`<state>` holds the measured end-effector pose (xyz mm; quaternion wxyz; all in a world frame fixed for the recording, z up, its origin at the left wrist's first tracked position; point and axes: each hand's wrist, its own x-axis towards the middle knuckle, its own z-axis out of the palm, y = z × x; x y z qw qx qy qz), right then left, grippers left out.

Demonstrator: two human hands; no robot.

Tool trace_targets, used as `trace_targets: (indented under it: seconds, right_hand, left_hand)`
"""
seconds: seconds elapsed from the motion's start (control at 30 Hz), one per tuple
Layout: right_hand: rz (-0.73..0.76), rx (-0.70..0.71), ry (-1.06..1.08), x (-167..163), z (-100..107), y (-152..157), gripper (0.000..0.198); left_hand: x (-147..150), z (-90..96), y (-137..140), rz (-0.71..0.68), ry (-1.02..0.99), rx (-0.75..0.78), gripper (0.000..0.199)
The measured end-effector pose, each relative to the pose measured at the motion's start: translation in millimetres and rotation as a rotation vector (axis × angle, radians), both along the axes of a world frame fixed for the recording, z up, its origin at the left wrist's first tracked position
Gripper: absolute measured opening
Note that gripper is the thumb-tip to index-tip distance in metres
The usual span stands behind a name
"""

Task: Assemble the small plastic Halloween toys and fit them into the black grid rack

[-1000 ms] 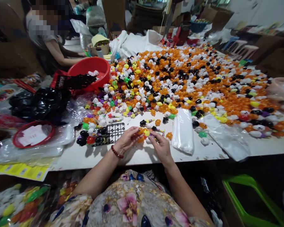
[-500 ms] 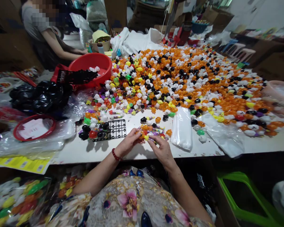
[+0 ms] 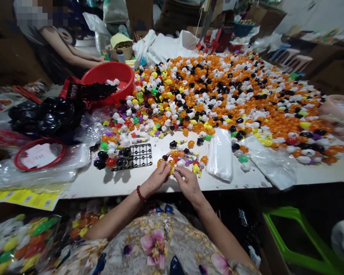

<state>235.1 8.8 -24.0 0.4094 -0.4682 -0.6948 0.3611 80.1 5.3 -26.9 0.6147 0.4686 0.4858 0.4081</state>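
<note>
My left hand [image 3: 157, 178] is closed around small orange-headed toy sticks [image 3: 171, 163] above the table's front edge. With fingertips pressed together, my right hand [image 3: 189, 186] pinches the purplish shaft of a yellow-headed stick [image 3: 172, 170] at the same spot. Fingers partly cover these pieces, so how they join cannot be seen. Just beyond my hands lie more sticks with coloured shafts [image 3: 192, 155]. To the left, a black grid rack [image 3: 142, 156] has black, red and white heads [image 3: 112, 162] on its left part.
A large heap of orange, white and black heads [image 3: 218, 88] covers the table's middle and back. Clear plastic bags [image 3: 220, 154] lie at the right. A red tub [image 3: 126, 82], a red basket [image 3: 63, 153] and a black bag [image 3: 50, 116] stand left. A co-worker's arm [image 3: 64, 47] is behind.
Both hands have moved slightly down and left, towards me, with the held pieces. A yellow head among the loose sticks now shows to the right of my right hand.
</note>
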Motion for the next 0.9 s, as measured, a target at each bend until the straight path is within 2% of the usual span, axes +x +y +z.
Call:
trace_targets:
  seconds: [0.1, 0.2, 0.27, 0.33, 0.4, 0.47, 0.53, 0.6, 0.77, 0.9]
  right_hand:
    - [0.025, -0.030, -0.003, -4, -6, -1, 0.022]
    - [0.096, -0.016, -0.065, -4, -10, 3, 0.026]
    - [0.115, 0.042, -0.143, 1, -9, 14, 0.028]
    - [0.061, 0.123, -0.274, 8, -6, 35, 0.030]
    - [-0.025, 0.157, -0.480, 14, 1, 63, 0.032]
    - [-0.069, 0.116, -0.748, 17, 9, 94, 0.036]
    - [-0.064, 0.064, -0.954, 15, 16, 123, 0.039]
    - [-0.030, 0.040, -1.046, 10, 20, 145, 0.037]
    - [0.067, 0.058, -1.092, -14, 24, 177, 0.032]
    - [0.231, 0.127, -1.082, -48, 23, 188, 0.037]
  left_hand:
    - [-2, -4.9, 0, -0.051, -0.106, -0.054, 0.050]
    - [-8, -8.1, 1, -0.022, -0.007, -0.012, 0.050]
    - [-15, -9.1, 4, 0.087, 0.064, 0.015, 0.049]
    - [-24, -9.4, 8, 0.277, 0.103, -0.005, 0.047]
    - [-31, -9.3, 16, 0.452, 0.118, -0.056, 0.044]
    - [-37, -8.6, 26, 0.526, 0.124, -0.079, 0.042]
    - [-38, -7.5, 39, 0.539, 0.142, -0.046, 0.040]
    - [-35, -6.9, 52, 0.537, 0.195, 0.001, 0.037]
    - [-18, -15.1, 75, 0.498, 0.402, -0.015, 0.028]
    - [-11, -27.9, 80, 0.387, 0.608, 0.065, 0.023]
